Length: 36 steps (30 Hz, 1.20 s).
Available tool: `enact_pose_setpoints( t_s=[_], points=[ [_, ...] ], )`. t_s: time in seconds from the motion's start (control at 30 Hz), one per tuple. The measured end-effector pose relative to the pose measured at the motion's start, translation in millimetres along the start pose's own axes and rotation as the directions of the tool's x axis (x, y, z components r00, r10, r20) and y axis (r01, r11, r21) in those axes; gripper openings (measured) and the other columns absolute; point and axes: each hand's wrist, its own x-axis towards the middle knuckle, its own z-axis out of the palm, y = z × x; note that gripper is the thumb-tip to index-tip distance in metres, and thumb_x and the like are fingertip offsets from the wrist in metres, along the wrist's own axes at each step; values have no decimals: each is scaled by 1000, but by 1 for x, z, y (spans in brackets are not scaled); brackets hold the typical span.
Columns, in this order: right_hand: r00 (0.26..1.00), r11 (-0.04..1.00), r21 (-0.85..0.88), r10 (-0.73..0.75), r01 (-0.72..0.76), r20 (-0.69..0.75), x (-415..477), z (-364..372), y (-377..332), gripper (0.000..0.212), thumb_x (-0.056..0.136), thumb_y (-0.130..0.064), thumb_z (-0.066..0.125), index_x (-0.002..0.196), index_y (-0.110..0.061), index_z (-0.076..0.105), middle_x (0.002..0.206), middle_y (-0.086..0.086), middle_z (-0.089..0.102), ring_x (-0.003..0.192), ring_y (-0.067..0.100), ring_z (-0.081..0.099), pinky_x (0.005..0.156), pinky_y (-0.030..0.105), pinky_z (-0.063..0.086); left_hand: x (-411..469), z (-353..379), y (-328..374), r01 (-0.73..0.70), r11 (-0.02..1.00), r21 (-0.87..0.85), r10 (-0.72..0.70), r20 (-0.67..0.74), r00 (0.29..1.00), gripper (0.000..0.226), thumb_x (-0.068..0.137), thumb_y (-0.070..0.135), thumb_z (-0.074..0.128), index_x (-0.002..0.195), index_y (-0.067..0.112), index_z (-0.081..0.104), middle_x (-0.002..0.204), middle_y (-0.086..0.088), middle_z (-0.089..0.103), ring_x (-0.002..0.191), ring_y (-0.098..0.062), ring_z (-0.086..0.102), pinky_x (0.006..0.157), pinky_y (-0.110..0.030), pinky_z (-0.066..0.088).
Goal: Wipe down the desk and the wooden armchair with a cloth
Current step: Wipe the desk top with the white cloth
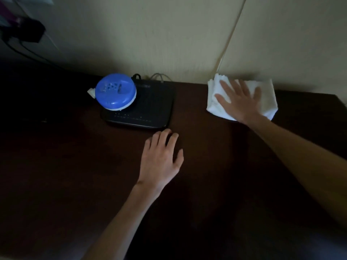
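Observation:
A folded white cloth point(266, 98) lies at the back right of the dark wooden desk point(206, 166), close to the wall. My right hand point(238, 99) presses flat on the cloth with its fingers spread and straight. My left hand point(161, 158) rests on the desk near the middle, fingers loosely bent with the tips on the wood, holding nothing. The wooden armchair is not in view.
A flat black router-like box point(150, 111) sits at the back, just beyond my left fingertips, with a round blue plastic device point(115, 91) on top of it. Cables run behind it along the wall. A dark plug and cord point(28, 34) hang at the upper left.

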Motion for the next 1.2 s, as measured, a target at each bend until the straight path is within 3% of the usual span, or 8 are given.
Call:
enact_pose_setpoints(
  t_s=[0.17,0.3,0.4,0.53,0.7,0.83,1.0,1.2],
  points=[
    [981,981,-104,-173,164,-85,-143,6,10,69,90,-64,21,152,-36,19,161,0,21,147,28,19,108,72,13,-6,-3,6,18,999,33,-20,70,997,56,93,49,38,142,22,39,150,-5,38,137,-25,36,110,-43,34],
    [948,940,-150,-317,308,-40,-363,33,22,81,82,-64,44,153,-35,17,163,0,12,149,27,12,106,72,15,-7,-7,19,71,996,54,-77,125,989,60,93,48,43,144,18,36,152,-9,33,140,-29,32,112,-45,31],
    [925,903,-214,-380,373,8,-431,30,50,86,80,-67,47,153,-34,16,163,0,7,149,27,6,108,65,10,-10,-10,44,44,995,92,-56,127,990,57,92,44,48,141,16,41,146,-12,40,132,-30,41,106,-45,39],
    [904,878,-221,-423,425,62,-436,8,84,68,94,-64,23,154,-33,12,164,2,2,147,28,7,110,56,6,-16,-8,91,-154,986,63,144,138,980,52,91,39,53,138,20,45,139,-7,47,121,-24,51,96,-40,46],
    [957,954,-69,-289,290,32,-361,-1,116,78,83,-68,45,152,-40,20,157,-5,31,144,23,29,105,65,29,-8,4,134,-229,973,30,223,139,965,51,92,39,51,139,20,45,141,-3,46,125,-22,49,100,-39,45],
    [993,989,-89,-115,115,2,-222,-14,142,68,88,-66,29,150,-39,22,156,-4,32,145,23,29,109,68,21,3,16,159,-231,973,10,228,116,967,50,94,41,45,140,21,44,143,-3,45,126,-23,47,102,-40,42],
    [996,995,-54,76,-79,-44,-89,-17,172,67,86,-73,13,148,-48,7,159,-9,18,146,22,18,111,67,12,7,30,173,-200,979,40,197,69,978,51,93,47,44,138,22,46,140,-3,48,126,-26,47,100,-42,43],
    [995,994,-44,99,-100,-20,-102,-21,176,71,85,-72,10,150,-44,4,161,-9,11,148,22,11,112,66,9,5,26,187,-182,981,61,175,115,978,56,91,50,43,140,21,44,142,-4,45,128,-27,44,101,-42,42]
  ],
)
